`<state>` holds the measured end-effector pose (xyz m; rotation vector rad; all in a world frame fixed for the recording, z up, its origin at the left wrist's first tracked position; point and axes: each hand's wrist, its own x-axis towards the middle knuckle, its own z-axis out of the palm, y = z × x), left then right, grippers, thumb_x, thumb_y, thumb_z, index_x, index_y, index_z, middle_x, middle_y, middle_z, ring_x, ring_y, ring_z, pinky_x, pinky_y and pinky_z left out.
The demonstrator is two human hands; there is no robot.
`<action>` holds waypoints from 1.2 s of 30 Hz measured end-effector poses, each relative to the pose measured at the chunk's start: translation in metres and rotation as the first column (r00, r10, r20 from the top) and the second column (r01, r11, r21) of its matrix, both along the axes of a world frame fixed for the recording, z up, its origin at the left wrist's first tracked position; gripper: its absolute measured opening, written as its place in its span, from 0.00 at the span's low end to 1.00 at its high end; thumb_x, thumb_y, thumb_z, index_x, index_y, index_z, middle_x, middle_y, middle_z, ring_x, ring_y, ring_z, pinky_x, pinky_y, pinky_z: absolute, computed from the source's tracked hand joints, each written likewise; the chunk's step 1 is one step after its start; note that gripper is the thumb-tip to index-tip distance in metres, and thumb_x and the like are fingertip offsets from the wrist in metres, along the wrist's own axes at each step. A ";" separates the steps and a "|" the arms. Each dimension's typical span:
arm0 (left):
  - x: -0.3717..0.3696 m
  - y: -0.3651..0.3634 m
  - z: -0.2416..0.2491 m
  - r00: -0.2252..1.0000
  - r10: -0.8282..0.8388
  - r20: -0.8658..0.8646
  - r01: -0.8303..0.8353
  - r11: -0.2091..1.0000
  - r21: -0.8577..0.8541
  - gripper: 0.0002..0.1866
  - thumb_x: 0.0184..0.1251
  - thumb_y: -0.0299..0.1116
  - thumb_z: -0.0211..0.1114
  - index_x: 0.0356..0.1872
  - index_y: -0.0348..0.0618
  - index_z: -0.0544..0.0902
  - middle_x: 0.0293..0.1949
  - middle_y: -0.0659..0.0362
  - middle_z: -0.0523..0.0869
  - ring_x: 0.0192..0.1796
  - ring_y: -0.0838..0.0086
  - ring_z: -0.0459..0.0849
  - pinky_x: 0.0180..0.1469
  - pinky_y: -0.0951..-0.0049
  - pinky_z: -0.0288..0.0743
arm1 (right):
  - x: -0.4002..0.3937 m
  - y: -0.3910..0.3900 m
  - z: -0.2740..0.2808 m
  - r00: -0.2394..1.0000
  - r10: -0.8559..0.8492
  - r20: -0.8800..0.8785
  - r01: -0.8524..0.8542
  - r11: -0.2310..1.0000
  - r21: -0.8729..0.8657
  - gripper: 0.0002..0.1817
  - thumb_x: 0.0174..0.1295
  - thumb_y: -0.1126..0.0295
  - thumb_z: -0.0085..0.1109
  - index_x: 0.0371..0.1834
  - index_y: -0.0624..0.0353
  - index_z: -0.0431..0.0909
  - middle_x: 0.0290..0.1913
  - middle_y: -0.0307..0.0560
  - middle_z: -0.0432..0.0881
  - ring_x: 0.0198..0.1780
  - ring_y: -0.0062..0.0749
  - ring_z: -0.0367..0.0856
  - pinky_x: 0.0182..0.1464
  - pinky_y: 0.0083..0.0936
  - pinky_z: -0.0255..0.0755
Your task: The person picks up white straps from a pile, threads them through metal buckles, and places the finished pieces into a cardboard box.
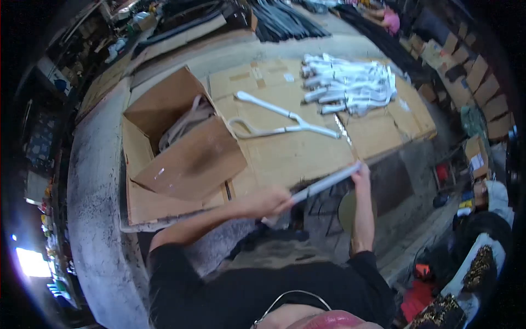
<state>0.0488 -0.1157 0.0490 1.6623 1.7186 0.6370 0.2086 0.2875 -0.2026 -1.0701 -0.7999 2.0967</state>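
My left hand (268, 202) and my right hand (361, 174) hold the two ends of a long white rod-like part (324, 184) just above the near edge of the cardboard-covered table (290, 159). On the cardboard lies a white forked tong-like piece (276, 122). A pile of several similar white parts (350, 85) rests farther back to the right.
An open cardboard box (175, 142) with pale curved pieces inside stands at the left of the table. Stacks of dark strips (287, 22) lie at the far end. Flattened cartons (466, 66) line the right side. Clutter and bags sit on the floor at right.
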 end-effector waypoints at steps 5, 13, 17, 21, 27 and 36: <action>0.017 0.077 -0.040 0.966 0.250 0.060 -0.247 0.967 -0.060 0.22 0.70 0.43 0.47 0.27 0.33 0.77 0.26 0.43 0.80 0.28 0.56 0.78 0.34 0.59 0.71 | 0.012 -0.100 -0.010 0.917 0.121 0.380 -0.087 0.991 -0.105 0.21 0.68 0.47 0.45 0.35 0.54 0.75 0.23 0.35 0.74 0.26 0.31 0.74 0.36 0.33 0.73; 0.068 0.147 -0.078 0.686 0.493 0.536 -0.437 0.867 -0.239 0.19 0.73 0.44 0.49 0.27 0.40 0.77 0.22 0.65 0.76 0.25 0.82 0.70 0.27 0.75 0.66 | 0.099 -0.199 0.117 0.760 0.595 -0.261 -0.650 0.708 -0.276 0.36 0.64 0.36 0.37 0.41 0.62 0.78 0.36 0.46 0.80 0.39 0.30 0.78 0.40 0.24 0.71; 0.090 0.160 -0.088 0.752 0.505 0.423 -0.422 0.863 -0.280 0.14 0.67 0.39 0.59 0.38 0.36 0.73 0.30 0.57 0.82 0.33 0.72 0.82 0.36 0.70 0.75 | 0.070 -0.180 0.112 0.915 -0.117 -0.386 -0.095 0.868 -0.487 0.22 0.71 0.54 0.42 0.51 0.63 0.71 0.43 0.47 0.78 0.46 0.32 0.77 0.52 0.30 0.72; 0.109 0.163 -0.085 0.699 0.709 0.096 -0.707 0.705 -0.064 0.31 0.60 0.39 0.64 0.58 0.35 0.60 0.45 0.38 0.78 0.47 0.47 0.80 0.47 0.57 0.75 | 0.061 -0.143 0.102 0.916 -0.125 -0.382 0.012 0.958 -0.286 0.16 0.71 0.62 0.45 0.51 0.64 0.69 0.44 0.50 0.78 0.48 0.37 0.77 0.57 0.33 0.71; 0.101 0.186 -0.094 0.838 0.492 -0.235 -0.452 0.868 0.205 0.27 0.60 0.41 0.64 0.56 0.35 0.69 0.56 0.39 0.70 0.56 0.50 0.74 0.55 0.59 0.70 | 0.051 -0.128 0.109 0.922 0.026 -0.386 -0.152 0.942 -0.299 0.15 0.70 0.63 0.46 0.49 0.64 0.69 0.47 0.51 0.78 0.51 0.38 0.77 0.56 0.35 0.71; 0.112 0.215 -0.123 0.964 0.264 -0.002 -0.246 0.900 0.359 0.17 0.62 0.41 0.62 0.30 0.32 0.81 0.38 0.47 0.77 0.45 0.56 0.76 0.50 0.64 0.69 | 0.066 -0.097 0.121 0.947 0.102 -0.304 -0.181 0.952 -0.245 0.16 0.70 0.58 0.45 0.43 0.61 0.74 0.38 0.41 0.75 0.41 0.28 0.75 0.48 0.28 0.70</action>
